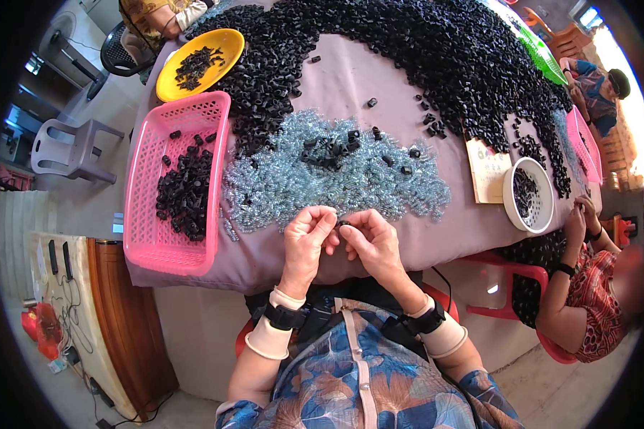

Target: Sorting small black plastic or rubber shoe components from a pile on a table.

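My two hands meet close together over the table's near edge, in front of a heap of small silvery-blue coils that look like springs [293, 187]. My right hand [374, 243] pinches a small black plastic part [342, 224] between thumb and fingers. Just beside it, the thumb and forefinger of my left hand [306, 242] are pressed together; what they hold, if anything, is too small to make out. Several loose black plastic pieces [329, 151] lie on top of the springs.
A pink basket [137, 207] with black parts stands left, below a yellow plate [234, 44]. A large black heap [436, 43] covers the far table. At right are a booklet [485, 175], a white bowl [509, 200] and a seated person [594, 286]. Others sit farther off.
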Motion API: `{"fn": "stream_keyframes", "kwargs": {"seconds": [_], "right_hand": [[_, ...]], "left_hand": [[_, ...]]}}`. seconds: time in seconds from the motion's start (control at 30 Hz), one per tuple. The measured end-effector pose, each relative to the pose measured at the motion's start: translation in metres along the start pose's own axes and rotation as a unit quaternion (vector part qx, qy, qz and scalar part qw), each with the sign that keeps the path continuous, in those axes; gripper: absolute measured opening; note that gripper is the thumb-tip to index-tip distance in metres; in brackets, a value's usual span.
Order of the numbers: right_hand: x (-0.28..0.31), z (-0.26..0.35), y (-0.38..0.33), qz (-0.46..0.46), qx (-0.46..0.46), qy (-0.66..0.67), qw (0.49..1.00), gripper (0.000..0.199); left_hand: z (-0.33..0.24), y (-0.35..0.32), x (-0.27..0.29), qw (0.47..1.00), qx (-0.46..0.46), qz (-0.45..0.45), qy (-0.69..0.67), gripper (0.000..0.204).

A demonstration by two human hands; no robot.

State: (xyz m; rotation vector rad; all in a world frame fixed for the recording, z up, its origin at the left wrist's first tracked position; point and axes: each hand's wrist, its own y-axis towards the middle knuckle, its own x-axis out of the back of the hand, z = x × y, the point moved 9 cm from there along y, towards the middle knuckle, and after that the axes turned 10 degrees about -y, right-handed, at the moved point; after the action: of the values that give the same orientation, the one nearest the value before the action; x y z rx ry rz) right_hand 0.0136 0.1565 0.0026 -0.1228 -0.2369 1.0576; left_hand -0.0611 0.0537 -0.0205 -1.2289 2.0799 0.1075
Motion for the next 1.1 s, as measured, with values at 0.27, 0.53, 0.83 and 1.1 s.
{"fn": "stream_keyframes", "kwargs": {"seconds": [0.27,0.53,0.83,1.1], "right_hand": [[-0.002,-0.002,-0.002,-0.022,-0.006,-0.007,1.0,0.012],[-0.004,0.0,-0.003,-0.011,0.036,-0.044,0.998,0.006],[-0.003,0.002,-0.003,-0.012,0.053,-0.034,0.998,0.004],[-0.003,0.0,0.0,0.009,0.073,0.003,0.997,0.009]], "left_hand": [[0.0,-0.001,0.0,1.0,0.005,0.007,-0.01,0.012],[0.002,0.0,0.0,1.0,0.005,0.009,-0.005,0.012],[0.002,0.0,-0.002,0.999,0.027,0.027,-0.008,0.014],[0.003,-0.002,-0.007,0.994,0.078,0.076,0.02,0.015]]}}
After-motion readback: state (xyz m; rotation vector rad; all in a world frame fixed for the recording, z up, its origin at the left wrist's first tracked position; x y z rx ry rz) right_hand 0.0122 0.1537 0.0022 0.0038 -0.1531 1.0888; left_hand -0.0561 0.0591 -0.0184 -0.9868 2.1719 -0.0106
